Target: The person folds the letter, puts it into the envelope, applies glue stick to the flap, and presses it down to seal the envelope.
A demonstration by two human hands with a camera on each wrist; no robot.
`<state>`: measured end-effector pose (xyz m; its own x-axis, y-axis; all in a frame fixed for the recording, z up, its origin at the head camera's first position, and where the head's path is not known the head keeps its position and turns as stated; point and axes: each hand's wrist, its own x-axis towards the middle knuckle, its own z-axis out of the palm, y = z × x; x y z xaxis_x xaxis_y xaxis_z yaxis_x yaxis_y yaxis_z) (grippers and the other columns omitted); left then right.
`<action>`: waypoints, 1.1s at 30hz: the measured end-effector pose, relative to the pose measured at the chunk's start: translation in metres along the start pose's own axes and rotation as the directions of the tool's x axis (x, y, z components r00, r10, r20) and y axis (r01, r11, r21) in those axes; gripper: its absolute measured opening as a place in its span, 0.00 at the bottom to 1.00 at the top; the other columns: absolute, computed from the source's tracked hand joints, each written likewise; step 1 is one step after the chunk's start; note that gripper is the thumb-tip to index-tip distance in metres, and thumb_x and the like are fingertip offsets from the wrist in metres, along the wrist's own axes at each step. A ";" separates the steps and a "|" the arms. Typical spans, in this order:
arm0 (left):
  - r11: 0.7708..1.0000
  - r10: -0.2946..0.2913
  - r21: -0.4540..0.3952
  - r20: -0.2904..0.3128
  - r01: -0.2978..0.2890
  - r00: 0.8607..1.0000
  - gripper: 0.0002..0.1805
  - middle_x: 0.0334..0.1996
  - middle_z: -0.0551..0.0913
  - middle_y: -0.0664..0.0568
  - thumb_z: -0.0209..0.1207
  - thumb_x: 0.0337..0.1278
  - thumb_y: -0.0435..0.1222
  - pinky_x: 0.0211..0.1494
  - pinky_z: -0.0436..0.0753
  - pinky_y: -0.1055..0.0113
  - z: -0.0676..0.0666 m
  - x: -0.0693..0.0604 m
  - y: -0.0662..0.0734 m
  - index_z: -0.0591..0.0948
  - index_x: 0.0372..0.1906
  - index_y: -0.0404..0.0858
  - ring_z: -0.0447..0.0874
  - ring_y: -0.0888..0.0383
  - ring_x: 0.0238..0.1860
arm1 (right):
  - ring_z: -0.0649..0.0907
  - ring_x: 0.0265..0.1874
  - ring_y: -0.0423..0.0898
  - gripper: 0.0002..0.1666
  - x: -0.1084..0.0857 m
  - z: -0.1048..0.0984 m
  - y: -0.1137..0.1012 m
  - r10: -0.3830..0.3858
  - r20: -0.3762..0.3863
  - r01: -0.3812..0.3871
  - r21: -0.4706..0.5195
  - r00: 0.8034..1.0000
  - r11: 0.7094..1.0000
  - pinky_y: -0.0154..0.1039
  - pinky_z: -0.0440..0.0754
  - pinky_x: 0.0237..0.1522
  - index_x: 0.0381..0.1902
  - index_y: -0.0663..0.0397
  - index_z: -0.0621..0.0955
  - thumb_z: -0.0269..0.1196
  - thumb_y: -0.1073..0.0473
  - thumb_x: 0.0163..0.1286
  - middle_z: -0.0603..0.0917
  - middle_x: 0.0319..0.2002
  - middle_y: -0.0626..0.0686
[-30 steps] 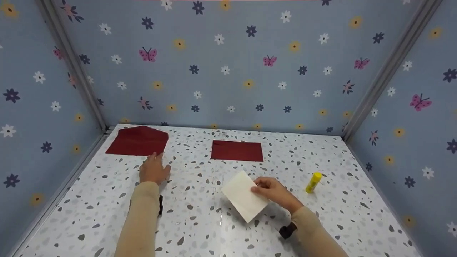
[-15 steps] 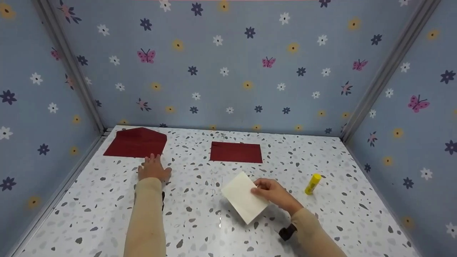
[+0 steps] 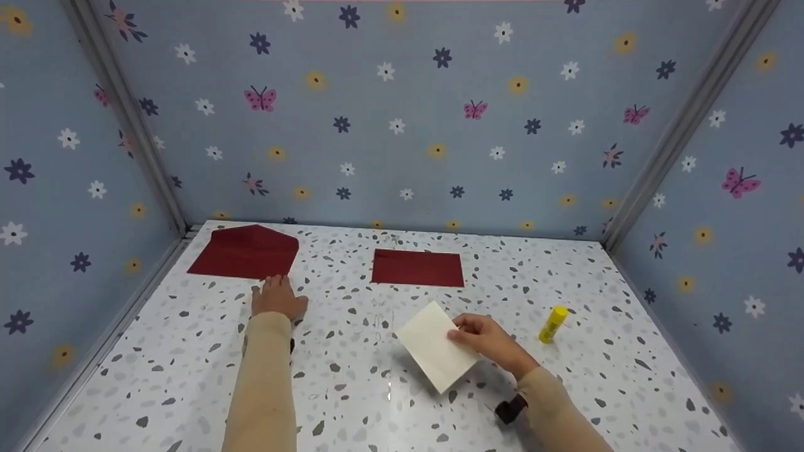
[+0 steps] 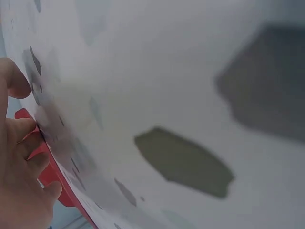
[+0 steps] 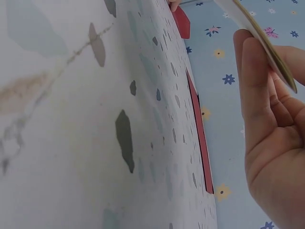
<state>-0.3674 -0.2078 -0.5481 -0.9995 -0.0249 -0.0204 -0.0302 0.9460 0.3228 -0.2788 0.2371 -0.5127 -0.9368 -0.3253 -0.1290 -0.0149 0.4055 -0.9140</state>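
My left hand [image 3: 276, 299] reaches to the near right edge of a dark red envelope [image 3: 244, 252], which lies flat at the back left with its pointed flap spread away from me. In the left wrist view the fingertips [image 4: 35, 164] touch the envelope's edge, and the thumb stands apart. My right hand [image 3: 493, 339] pinches a cream card [image 3: 438, 346] by its right side between thumb and fingers, holding it tilted above the table. Seen edge-on in the right wrist view, the card [image 5: 269, 52] looks folded or layered.
A dark red rectangular paper piece [image 3: 418, 268] lies flat at the back middle of the speckled table [image 3: 339, 402]. To the right of my right hand, a yellow glue stick [image 3: 553, 324] stands upright. Flower-patterned walls [image 3: 402, 94] enclose the back and both sides.
The left hand has shifted slightly to the right along the envelope's near edge. My right hand still holds the card in nearly the same place.
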 end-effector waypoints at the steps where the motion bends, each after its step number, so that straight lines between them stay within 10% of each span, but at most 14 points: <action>1: 1.000 0.016 0.009 -0.014 -0.016 1.000 0.40 0.69 0.62 0.26 0.51 0.67 0.46 0.72 0.50 0.33 0.000 0.000 0.000 0.60 0.72 0.21 0.56 0.31 0.71 | 0.80 0.34 0.46 0.18 0.000 0.000 0.000 -0.005 0.001 0.005 0.001 1.000 1.000 0.37 0.79 0.37 0.47 0.53 0.83 0.68 0.46 0.68 0.83 0.36 0.51; 13: 0.993 0.116 0.016 -0.078 -0.115 0.990 0.19 0.44 0.72 0.32 0.60 0.61 0.36 0.51 0.79 0.41 -0.004 -0.004 0.005 0.79 0.45 0.21 0.80 0.37 0.41 | 0.79 0.32 0.45 0.13 -0.018 -0.001 -0.026 -0.006 0.003 0.006 0.004 1.000 1.000 0.38 0.78 0.36 0.46 0.57 0.83 0.65 0.54 0.71 0.83 0.34 0.49; 33: 0.971 0.219 -0.112 0.055 -0.212 0.974 0.17 0.43 0.75 0.38 0.60 0.62 0.32 0.54 0.77 0.47 -0.015 -0.039 0.035 0.81 0.51 0.23 0.74 0.42 0.47 | 0.81 0.33 0.45 0.18 -0.005 -0.012 0.009 -0.010 -0.012 0.010 0.030 1.000 1.000 0.37 0.80 0.35 0.47 0.56 0.83 0.67 0.48 0.69 0.84 0.37 0.51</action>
<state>-0.3292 -0.1787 -0.5213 -0.9796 0.2010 -0.0011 0.1816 0.8875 0.4236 -0.2780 0.2525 -0.5160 -0.9407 -0.3192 -0.1152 -0.0144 0.3766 -0.9263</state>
